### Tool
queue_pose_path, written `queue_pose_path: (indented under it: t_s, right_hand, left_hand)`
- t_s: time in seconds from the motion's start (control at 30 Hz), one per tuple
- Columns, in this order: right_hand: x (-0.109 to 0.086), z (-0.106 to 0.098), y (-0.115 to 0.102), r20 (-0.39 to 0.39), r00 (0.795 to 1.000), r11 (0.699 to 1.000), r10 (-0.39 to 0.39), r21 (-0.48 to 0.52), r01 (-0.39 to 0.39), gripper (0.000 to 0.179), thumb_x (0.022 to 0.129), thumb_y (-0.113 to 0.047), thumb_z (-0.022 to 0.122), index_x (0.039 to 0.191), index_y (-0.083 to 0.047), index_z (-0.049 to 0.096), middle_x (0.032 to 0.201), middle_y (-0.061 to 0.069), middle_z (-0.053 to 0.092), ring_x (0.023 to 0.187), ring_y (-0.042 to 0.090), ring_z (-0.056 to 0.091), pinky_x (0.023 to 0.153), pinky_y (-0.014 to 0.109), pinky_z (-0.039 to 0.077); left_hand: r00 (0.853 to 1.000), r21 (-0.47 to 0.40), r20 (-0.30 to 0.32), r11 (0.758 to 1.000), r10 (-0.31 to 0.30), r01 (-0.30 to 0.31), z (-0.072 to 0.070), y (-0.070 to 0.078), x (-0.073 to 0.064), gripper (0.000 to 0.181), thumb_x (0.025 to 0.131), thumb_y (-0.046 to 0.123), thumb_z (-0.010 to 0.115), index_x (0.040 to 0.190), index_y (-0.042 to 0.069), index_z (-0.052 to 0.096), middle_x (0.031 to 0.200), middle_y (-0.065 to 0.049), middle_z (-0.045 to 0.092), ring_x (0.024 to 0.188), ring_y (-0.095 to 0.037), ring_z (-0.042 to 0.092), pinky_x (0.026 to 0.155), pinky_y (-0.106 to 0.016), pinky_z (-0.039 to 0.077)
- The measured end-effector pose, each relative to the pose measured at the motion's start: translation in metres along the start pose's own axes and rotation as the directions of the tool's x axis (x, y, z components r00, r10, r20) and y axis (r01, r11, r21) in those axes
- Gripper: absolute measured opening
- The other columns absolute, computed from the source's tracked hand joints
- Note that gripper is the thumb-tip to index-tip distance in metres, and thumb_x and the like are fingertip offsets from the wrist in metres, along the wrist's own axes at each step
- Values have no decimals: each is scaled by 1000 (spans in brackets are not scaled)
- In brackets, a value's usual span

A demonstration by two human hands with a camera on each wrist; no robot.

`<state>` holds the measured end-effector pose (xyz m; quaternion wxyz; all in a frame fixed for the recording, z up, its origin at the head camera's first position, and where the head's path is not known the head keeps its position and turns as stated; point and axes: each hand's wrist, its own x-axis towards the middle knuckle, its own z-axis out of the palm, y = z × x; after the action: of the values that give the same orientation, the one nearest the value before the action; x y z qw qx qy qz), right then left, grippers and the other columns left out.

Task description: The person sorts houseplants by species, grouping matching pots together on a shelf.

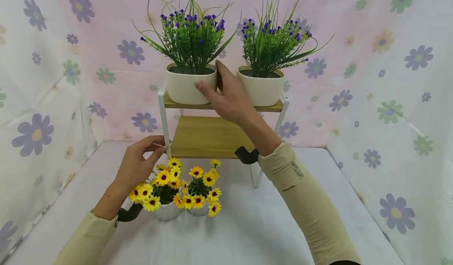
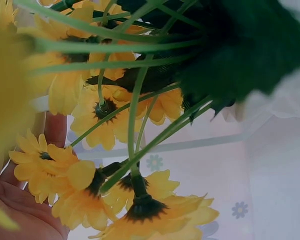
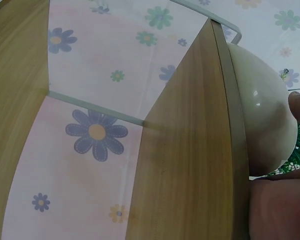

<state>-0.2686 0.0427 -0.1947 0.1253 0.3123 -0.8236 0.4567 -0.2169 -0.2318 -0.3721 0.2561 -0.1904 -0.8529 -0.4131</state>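
Note:
My right hand (image 1: pixel 230 94) holds the right end of the left cream planter (image 1: pixel 191 85), thumb on its front and fingers round the far side. Purple flowers and grass-like leaves fill this planter, which sits on the top board (image 1: pixel 226 107) of a small two-tier shelf. In the right wrist view, the cream planter (image 3: pixel 262 110) stands at the board's edge beside my fingers. Lower down, my left hand (image 1: pixel 136 161) pinches the shelf's white left leg (image 1: pixel 165 129) between thumb and fingers. Yellow flowers (image 2: pixel 145 210) hide much of that hand in the left wrist view.
A matching cream planter (image 1: pixel 262 88) stands at the right end of the top board, close by my right hand. Two small white pots (image 1: pixel 168 212) of yellow flowers stand on the white tabletop (image 1: pixel 247 225) before the shelf. Flower-patterned cloth (image 1: pixel 116 84) surrounds the table.

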Motion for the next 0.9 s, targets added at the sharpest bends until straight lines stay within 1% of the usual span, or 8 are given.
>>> queue_pose_path:
  t_s: [0.13,0.3,0.37,0.43,0.5,0.6,0.73,0.9]
  right_hand:
    - [-8,0,-2,6,1000,999,19,-40,-19,92,106,-42,66,170,-3,12,169,12,37,155,18,37,122,34,38]
    - [-21,-2,-7,8,999,993,44,-112,-43,94,103,-46,68,170,-5,15,172,12,31,158,22,32,124,43,35]
    - [-29,-3,-8,7,999,990,46,-134,-45,96,102,-47,69,170,-6,15,174,11,28,159,23,31,125,46,34]
    - [-38,-3,-9,12,999,991,43,-130,-41,100,102,-48,69,171,-8,9,177,8,19,160,21,27,125,45,32]
    - [-49,-4,-8,5,1000,991,25,-130,-25,100,102,-48,70,171,-9,10,177,6,18,160,21,28,126,46,32]
    - [-65,-4,-3,-18,1000,997,-17,-80,15,96,101,-44,71,171,-9,14,177,3,20,159,20,30,126,43,31]
    - [-80,-3,5,-64,991,993,-113,-21,112,87,101,-33,73,168,-6,23,171,7,33,156,19,36,126,38,32]
    - [-101,4,19,-131,955,962,-266,27,271,76,99,-16,73,161,1,32,161,13,44,152,19,41,125,35,33]
  left_hand:
    - [1000,12,4,1000,-7,7,0,0,-1,24,105,9,67,128,9,73,117,-6,77,97,-6,73,88,-8,47]
    - [1000,27,0,1000,-9,9,0,0,-1,24,105,9,67,129,11,73,118,-5,77,98,-10,74,89,-8,46]
    - [1000,24,-1,1000,-4,4,-1,0,-1,25,105,9,67,129,12,73,119,-5,77,99,-10,74,90,-8,46]
    - [1000,21,-2,1000,-3,3,-1,-1,0,25,105,9,67,129,12,73,119,-6,77,98,-9,74,89,-7,46]
    - [1000,17,-2,1000,-3,3,-1,-1,0,25,105,8,67,129,11,73,118,-6,77,98,-8,73,89,-7,46]
    - [1000,13,-1,1000,-3,3,0,-1,0,25,105,8,67,129,12,73,119,-6,77,98,-7,73,89,-7,47]
    - [1000,14,-5,1000,-2,2,0,-1,0,25,105,8,67,129,13,73,119,-6,77,98,-5,72,88,-7,47]
    - [1000,14,-2,1000,-5,5,0,0,0,25,105,8,67,129,11,73,119,-7,77,97,-2,71,88,-7,47]
